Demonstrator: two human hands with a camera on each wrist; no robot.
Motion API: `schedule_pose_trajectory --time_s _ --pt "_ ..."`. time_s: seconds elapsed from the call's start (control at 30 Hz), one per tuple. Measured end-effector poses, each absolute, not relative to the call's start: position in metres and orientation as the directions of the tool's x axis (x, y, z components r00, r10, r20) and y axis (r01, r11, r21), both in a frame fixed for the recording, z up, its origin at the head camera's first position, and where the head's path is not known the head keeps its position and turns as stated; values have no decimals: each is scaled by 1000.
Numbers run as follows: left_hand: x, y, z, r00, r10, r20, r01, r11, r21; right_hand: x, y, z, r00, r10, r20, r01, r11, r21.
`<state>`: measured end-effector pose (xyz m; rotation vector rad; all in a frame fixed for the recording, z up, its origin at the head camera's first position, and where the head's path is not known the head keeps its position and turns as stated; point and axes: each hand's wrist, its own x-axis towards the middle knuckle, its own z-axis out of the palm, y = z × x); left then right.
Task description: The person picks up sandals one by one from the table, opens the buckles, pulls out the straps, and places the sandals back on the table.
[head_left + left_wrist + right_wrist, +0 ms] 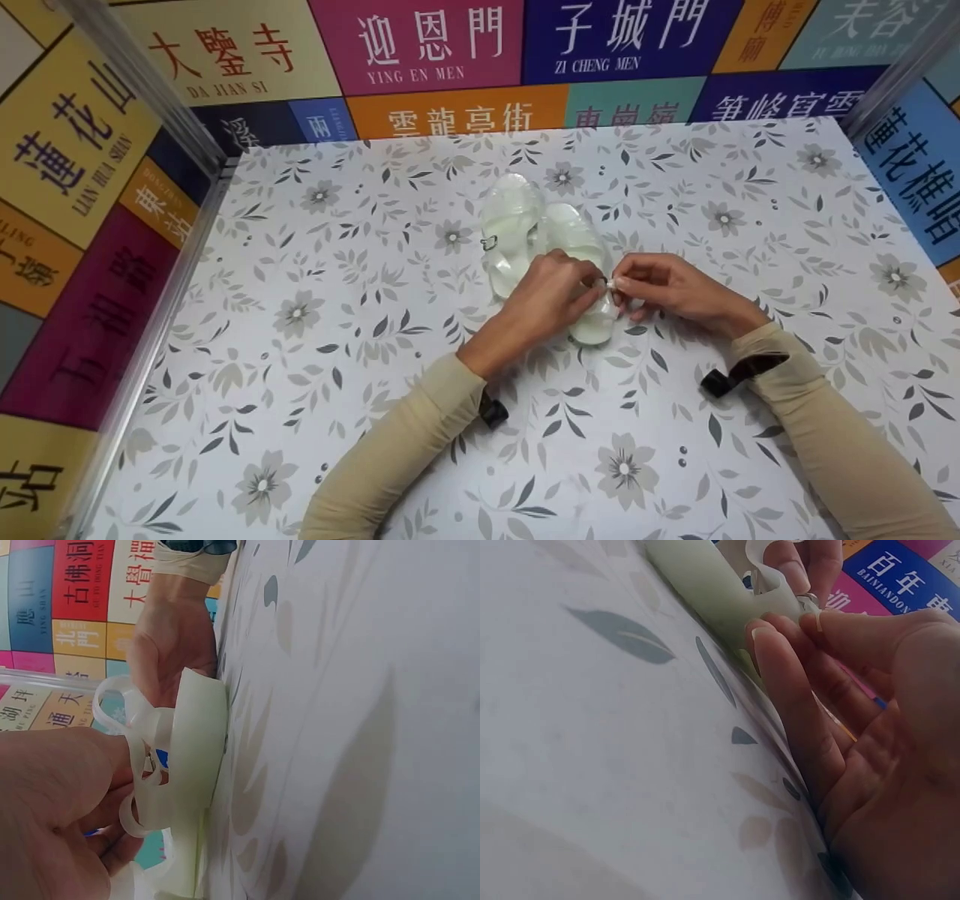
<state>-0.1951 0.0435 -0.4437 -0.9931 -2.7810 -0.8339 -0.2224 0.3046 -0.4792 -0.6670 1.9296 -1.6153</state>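
A pair of pale, milky-white sandals lies side by side on the table, the left sandal (512,199) with its small metal buckle (489,242) in sight. Over the right sandal (571,225), my left hand (547,296) holds the ankle strap beside its buckle; in the left wrist view its fingers go in behind the straps (139,765). From the other side my right hand (667,289) pinches the strap end between thumb and forefinger. The right wrist view has the metal buckle (808,598) just above that pinch. Fingers partly hide how strap and buckle meet.
A white cloth with grey flowers and leaves covers the table (360,247). Colourful panels with Chinese place names (427,45) stand along the back and both sides. Black wrist straps (754,367) sit over beige sleeves.
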Motion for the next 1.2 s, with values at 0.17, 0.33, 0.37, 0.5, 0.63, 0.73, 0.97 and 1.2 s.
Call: schedule_pose_trajectory --time_s 0.17,0.33,0.37,0.5,0.63,0.73,0.97,1.2 --pt "-196 43 -444 -767 583 267 634 630 449 -222 301 -480 -750 -657 -77 -50 172 -984" --pt "-196 42 -445 -768 581 269 634 627 453 -221 301 -481 -762 -644 -68 -55 168 -984" --pt "-196 42 -445 -767 582 270 634 627 453 -221 301 -481 -765 -641 -65 -56 168 -984" --pt "-195 42 -445 -754 589 289 650 610 453 -220 300 -480 -772 -631 -82 -46 183 -982" --pt "-196 43 -446 -744 594 307 663 595 454 -220 298 -476 -765 -633 -121 -25 217 -976" --pt "-197 42 -448 -746 589 311 660 589 466 -222 298 -474 -746 -649 -147 -19 241 -970" --pt "-197 42 -449 -741 590 321 665 580 470 -222 299 -473 -721 -680 -133 -30 223 -974" --pt "-196 43 -450 -734 591 334 674 581 456 -219 299 -476 -727 -678 -106 -42 197 -979"
